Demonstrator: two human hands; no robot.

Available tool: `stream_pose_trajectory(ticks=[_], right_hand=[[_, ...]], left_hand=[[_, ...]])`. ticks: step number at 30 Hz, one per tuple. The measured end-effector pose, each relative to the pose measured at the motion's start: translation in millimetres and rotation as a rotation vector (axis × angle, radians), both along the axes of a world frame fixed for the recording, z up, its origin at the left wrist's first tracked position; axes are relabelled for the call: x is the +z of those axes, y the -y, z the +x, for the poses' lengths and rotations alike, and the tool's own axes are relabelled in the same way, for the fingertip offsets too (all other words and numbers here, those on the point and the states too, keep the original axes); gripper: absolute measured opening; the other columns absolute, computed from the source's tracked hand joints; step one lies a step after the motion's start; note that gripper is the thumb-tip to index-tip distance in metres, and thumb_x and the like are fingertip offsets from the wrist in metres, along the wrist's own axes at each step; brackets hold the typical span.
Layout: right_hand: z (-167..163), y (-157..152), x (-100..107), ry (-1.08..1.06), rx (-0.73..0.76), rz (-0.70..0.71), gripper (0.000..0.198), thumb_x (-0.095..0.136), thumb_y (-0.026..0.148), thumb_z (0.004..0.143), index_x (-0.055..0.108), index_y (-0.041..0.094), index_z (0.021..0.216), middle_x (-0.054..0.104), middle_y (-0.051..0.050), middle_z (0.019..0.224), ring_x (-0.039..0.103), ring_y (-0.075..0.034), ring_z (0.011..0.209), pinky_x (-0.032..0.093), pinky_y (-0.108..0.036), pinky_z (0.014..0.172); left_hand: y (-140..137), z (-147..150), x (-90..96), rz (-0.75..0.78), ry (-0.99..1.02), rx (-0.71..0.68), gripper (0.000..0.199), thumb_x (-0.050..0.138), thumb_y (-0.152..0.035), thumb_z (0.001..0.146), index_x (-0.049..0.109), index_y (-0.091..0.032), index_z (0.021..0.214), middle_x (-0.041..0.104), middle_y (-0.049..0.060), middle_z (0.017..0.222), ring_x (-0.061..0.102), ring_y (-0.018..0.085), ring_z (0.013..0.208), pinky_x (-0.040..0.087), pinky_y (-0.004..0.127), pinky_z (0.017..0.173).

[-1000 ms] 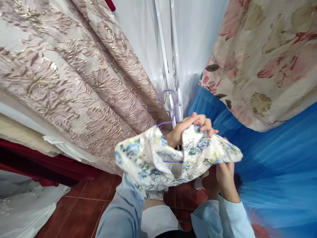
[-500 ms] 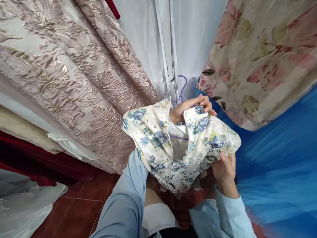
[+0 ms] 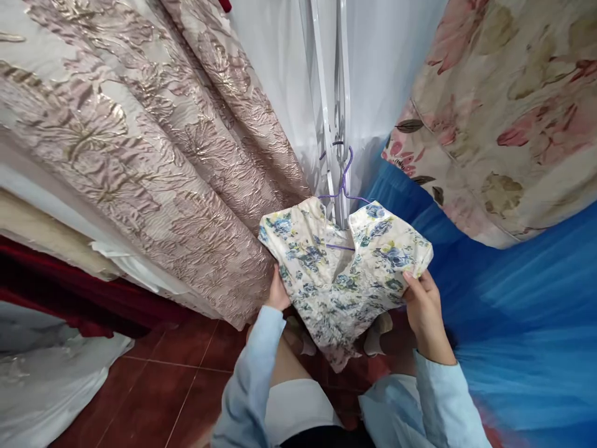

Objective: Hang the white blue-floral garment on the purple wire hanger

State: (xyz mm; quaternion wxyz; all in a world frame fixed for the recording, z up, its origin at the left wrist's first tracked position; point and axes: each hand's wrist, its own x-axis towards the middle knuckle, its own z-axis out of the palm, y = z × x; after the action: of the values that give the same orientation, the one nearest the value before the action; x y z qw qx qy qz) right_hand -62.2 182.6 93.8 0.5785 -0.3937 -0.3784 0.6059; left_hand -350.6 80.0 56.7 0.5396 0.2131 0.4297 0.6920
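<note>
A white dress [image 3: 336,292] with blue and yellow flowers and a V-shaped neckline hangs on a purple hanger [image 3: 344,186], whose hook and upper arms show above the neck. At the left side of the dress, below its shoulder, my left hand [image 3: 278,290] grips the cloth edge; part of its fingers is hidden behind the fabric. My right hand [image 3: 423,308] pinches the right sleeve edge, thumb on top. Between them the garment is spread out, its lower part dropping out of sight toward the floor.
Pink and gold brocade cloth [image 3: 200,155] hangs on the left. White metal poles [image 3: 342,93] stand behind the hanger. To the right hang a rose-patterned cloth [image 3: 504,124] and blue tulle [image 3: 522,311]. Red floor tiles [image 3: 177,373] lie below.
My left hand has come out of the neckline and down to the dress's left side. The dress now lies flatter, with the hanger more visible. My right hand still holds the right sleeve edge.
</note>
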Motion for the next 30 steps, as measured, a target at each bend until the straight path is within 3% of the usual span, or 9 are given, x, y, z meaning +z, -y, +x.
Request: stream_pose_trajectory(ticks=[2, 4, 9, 11, 14, 16, 25, 27, 30], right_hand=[[-1, -1, -17, 0.067, -0.037, -0.002, 0.062, 0.084, 0.042, 0.071, 0.067, 0.018, 0.126, 0.074, -0.008, 0.105, 0.069, -0.024, 0.099, 0.052, -0.038, 0.094], [-7, 4, -32, 0.118, -0.109, 0.045, 0.062, 0.084, 0.041, 0.072, 0.064, 0.018, 0.126, 0.072, -0.008, 0.107, 0.068, -0.023, 0.102, 0.05, -0.04, 0.099], [-29, 38, -54, 0.354, -0.578, 0.253, 0.046, 0.079, 0.039, 0.078, 0.061, 0.019, 0.116, 0.063, -0.01, 0.12, 0.061, -0.023, 0.113, 0.046, -0.041, 0.102], [-38, 49, -59, 0.435, -0.419, 0.267, 0.032, 0.072, 0.044, 0.085, 0.063, 0.019, 0.101, 0.065, -0.008, 0.102, 0.063, -0.022, 0.096, 0.05, -0.037, 0.09], [-52, 52, -66, 0.518, 0.189, 0.219, 0.039, 0.059, 0.057, 0.092, 0.063, 0.019, 0.082, 0.064, -0.004, 0.074, 0.06, -0.019, 0.07, 0.049, -0.031, 0.068], [-62, 49, -71, 0.577, 0.412, 0.177, 0.046, 0.06, 0.063, 0.089, 0.066, 0.018, 0.081, 0.062, -0.002, 0.063, 0.057, -0.018, 0.06, 0.045, -0.03, 0.06], [-101, 48, -80, 0.616, 0.417, 0.158, 0.033, 0.069, 0.051, 0.08, 0.068, 0.018, 0.078, 0.054, 0.002, 0.052, 0.047, -0.015, 0.05, 0.036, -0.027, 0.055], [-101, 51, -81, 0.555, 0.451, 0.121, 0.03, 0.067, 0.048, 0.08, 0.065, 0.018, 0.075, 0.052, 0.003, 0.052, 0.044, -0.014, 0.049, 0.033, -0.026, 0.053], [-93, 58, -81, 0.432, 0.543, 0.02, 0.033, 0.067, 0.049, 0.078, 0.059, 0.02, 0.067, 0.049, 0.004, 0.049, 0.039, -0.012, 0.045, 0.029, -0.025, 0.048]], left_hand=[[23, -2, -29.9, -0.082, 0.028, 0.008, 0.088, 0.073, -0.086, 0.061, 0.072, -0.017, 0.115, 0.071, 0.016, 0.128, 0.047, 0.04, 0.143, 0.039, 0.056, 0.118], [36, 5, -54.6, -0.173, -0.035, 0.092, 0.081, 0.088, -0.073, 0.053, 0.073, -0.015, 0.109, 0.073, 0.017, 0.123, 0.053, 0.04, 0.137, 0.039, 0.055, 0.117], [36, 35, -75.7, -0.178, -0.37, 0.385, 0.061, 0.081, -0.06, 0.073, 0.074, -0.014, 0.111, 0.074, 0.014, 0.122, 0.061, 0.034, 0.129, 0.042, 0.047, 0.115], [34, 41, -73.7, -0.164, -0.427, 0.405, 0.058, 0.076, -0.06, 0.078, 0.074, -0.014, 0.113, 0.073, 0.014, 0.123, 0.061, 0.033, 0.128, 0.044, 0.045, 0.113], [35, 44, -70.6, -0.158, -0.491, 0.407, 0.058, 0.072, -0.061, 0.083, 0.073, -0.014, 0.116, 0.073, 0.014, 0.125, 0.062, 0.032, 0.127, 0.045, 0.044, 0.113], [38, 44, -69.3, -0.158, -0.52, 0.402, 0.058, 0.07, -0.061, 0.084, 0.071, -0.014, 0.119, 0.072, 0.015, 0.127, 0.062, 0.033, 0.128, 0.045, 0.045, 0.113], [46, 45, -63.8, -0.206, -0.529, 0.402, 0.051, 0.068, -0.058, 0.087, 0.069, -0.015, 0.114, 0.071, 0.015, 0.123, 0.06, 0.034, 0.127, 0.042, 0.046, 0.114], [49, 47, -65.7, -0.219, -0.599, 0.501, 0.047, 0.068, -0.051, 0.088, 0.066, -0.016, 0.12, 0.068, 0.015, 0.126, 0.059, 0.033, 0.126, 0.041, 0.046, 0.114], [54, 59, -71.2, -0.246, -0.854, 0.83, 0.049, 0.07, -0.034, 0.086, 0.058, -0.019, 0.131, 0.056, 0.016, 0.135, 0.051, 0.032, 0.132, 0.037, 0.045, 0.116]])
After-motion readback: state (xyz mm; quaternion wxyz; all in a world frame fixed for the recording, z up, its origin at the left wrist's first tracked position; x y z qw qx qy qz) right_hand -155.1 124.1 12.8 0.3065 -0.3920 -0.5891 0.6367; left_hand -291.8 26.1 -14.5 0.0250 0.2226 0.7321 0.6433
